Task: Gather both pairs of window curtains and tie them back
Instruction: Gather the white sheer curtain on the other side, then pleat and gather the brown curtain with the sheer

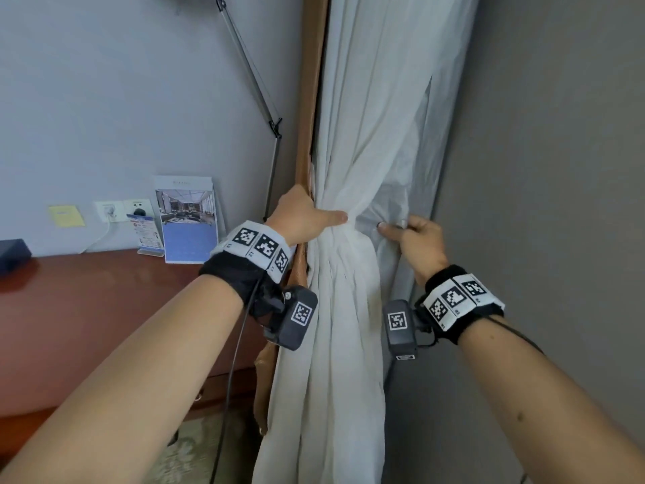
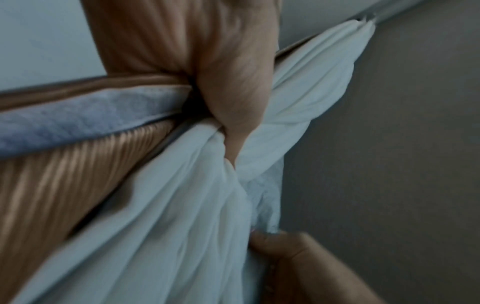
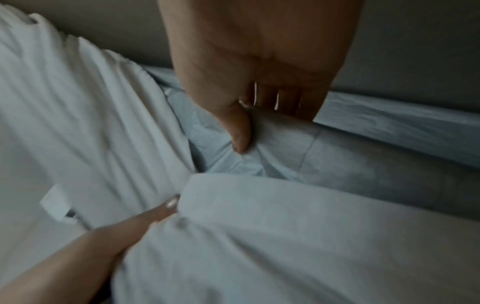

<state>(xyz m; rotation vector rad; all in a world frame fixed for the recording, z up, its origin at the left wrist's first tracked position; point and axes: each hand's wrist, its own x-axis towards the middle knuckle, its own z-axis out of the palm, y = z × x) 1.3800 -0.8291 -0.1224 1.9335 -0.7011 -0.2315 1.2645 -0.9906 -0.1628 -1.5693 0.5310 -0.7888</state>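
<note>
A white sheer curtain [image 1: 349, 281] hangs in the corner, bunched at waist height. My left hand [image 1: 314, 218] grips the bunch, with its thumb across the front and its fingers hidden behind the cloth. In the left wrist view the left thumb [image 2: 233, 115] presses into the white curtain [image 2: 168, 216]. My right hand [image 1: 401, 230] pinches a loose fold of the same white fabric just right of the bunch. The right thumb [image 3: 241, 133] clamps that fold [image 3: 272, 148]. Behind on the left hangs a tan curtain [image 1: 307, 99], and a pale band [image 2: 78, 123] crosses it.
A reddish wooden desk [image 1: 87, 309] stands at the left with a brochure stand [image 1: 188, 218], wall sockets [image 1: 122, 209] and a black box [image 1: 12, 251]. A black rod [image 1: 251, 71] runs down the wall. A grey wall [image 1: 541, 169] closes in on the right.
</note>
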